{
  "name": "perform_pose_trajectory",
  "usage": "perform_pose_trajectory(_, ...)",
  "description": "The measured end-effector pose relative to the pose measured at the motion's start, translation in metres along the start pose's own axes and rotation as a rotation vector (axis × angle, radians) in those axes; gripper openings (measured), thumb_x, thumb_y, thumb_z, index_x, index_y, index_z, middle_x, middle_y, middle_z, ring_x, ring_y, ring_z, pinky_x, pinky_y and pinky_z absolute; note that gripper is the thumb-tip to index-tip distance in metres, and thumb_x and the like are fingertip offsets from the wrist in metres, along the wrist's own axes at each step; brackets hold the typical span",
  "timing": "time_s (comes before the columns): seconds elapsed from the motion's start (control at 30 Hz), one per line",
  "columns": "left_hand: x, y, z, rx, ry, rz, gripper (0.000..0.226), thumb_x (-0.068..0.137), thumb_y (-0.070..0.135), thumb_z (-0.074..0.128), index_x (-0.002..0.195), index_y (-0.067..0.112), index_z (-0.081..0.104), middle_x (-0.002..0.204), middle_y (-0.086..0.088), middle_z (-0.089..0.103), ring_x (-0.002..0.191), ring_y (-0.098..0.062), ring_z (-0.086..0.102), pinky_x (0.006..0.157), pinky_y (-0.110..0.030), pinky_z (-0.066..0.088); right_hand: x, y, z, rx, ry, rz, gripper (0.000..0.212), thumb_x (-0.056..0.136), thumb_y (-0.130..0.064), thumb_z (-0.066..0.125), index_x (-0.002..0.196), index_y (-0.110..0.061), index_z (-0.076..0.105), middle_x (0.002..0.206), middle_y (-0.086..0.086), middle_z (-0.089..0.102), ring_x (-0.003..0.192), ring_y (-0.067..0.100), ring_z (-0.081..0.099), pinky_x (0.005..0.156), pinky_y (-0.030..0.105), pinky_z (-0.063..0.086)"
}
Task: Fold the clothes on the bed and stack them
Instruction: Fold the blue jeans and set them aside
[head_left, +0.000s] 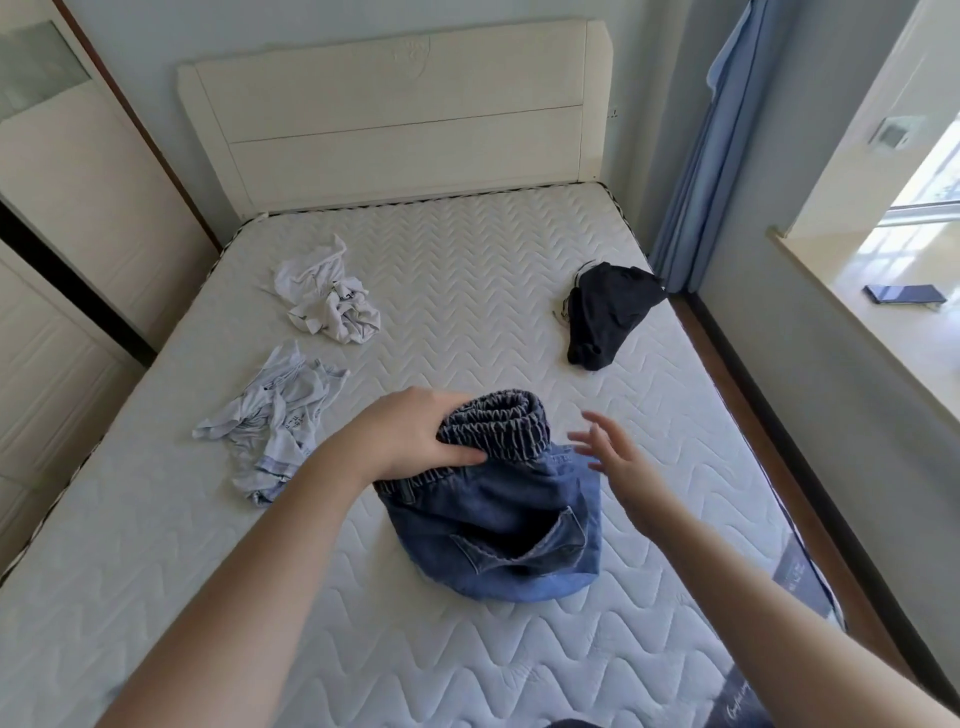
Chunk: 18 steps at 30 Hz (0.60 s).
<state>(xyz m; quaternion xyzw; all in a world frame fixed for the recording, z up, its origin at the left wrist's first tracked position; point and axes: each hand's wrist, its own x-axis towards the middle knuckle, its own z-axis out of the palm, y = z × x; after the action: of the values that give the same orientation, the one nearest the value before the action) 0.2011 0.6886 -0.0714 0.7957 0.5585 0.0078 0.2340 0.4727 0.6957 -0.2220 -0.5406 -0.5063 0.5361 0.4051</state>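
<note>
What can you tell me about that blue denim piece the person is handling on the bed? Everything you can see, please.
The denim garment looks like blue jeans or a skirt with a darker, gathered elastic waistband and a stitched patch pocket that gapes open. It lies bunched, not yet folded flat, on the white quilted mattress near its middle. The waistband end is raised and rolled over. The left hand grips the waistband at its left side; the right hand, fingers spread, hovers just right of it, seemingly not touching.

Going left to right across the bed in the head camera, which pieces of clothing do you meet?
Pale striped garment → crumpled white garment → blue denim garment, gripped at its waistband by the left hand → black garment.
</note>
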Motion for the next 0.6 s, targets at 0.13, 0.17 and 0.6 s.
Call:
perform_pose_trajectory(0.13,-0.012,0.001,-0.010,-0.057,0.044,0.034,0.046,0.073,0.066,0.069,0.113,0.048,0.057,0.091,0.024,0.067,0.088,-0.002,0.063,0.079,-0.028,0.050,-0.006,0.069,-0.008,-0.025,-0.062,0.474,0.050,0.102,-0.048,0.034,0.137,-0.015,0.048,0.140,0.011,0.054,0.125,0.025,0.050,0.105,0.038,0.037)
perform_pose_trajectory(0.17,-0.015,0.003,-0.013,-0.060,0.059,0.040,0.046,0.073,0.066,0.070,0.112,0.046,0.058,0.090,0.023,0.068,0.087,-0.002,0.063,0.079,-0.028,0.050,-0.008,0.080,-0.006,-0.003,-0.084,0.528,0.057,0.101,-0.053,0.032,0.141,-0.014,0.047,0.142,0.009,0.052,0.129,0.025,0.048,0.111,0.040,0.033)
perform_pose_trajectory(0.6,-0.057,0.005,-0.049,-0.151,0.262,0.070,0.053,0.064,0.072,0.064,0.114,0.056,0.055,0.099,0.033,0.067,0.093,0.013,0.061,0.083,-0.020,0.048,-0.004,0.090,0.027,0.108,-0.308,0.465,0.040,0.100,-0.043,0.050,0.120,-0.013,0.067,0.122,0.006,0.069,0.115,0.023,0.061,0.104,0.038,0.046)
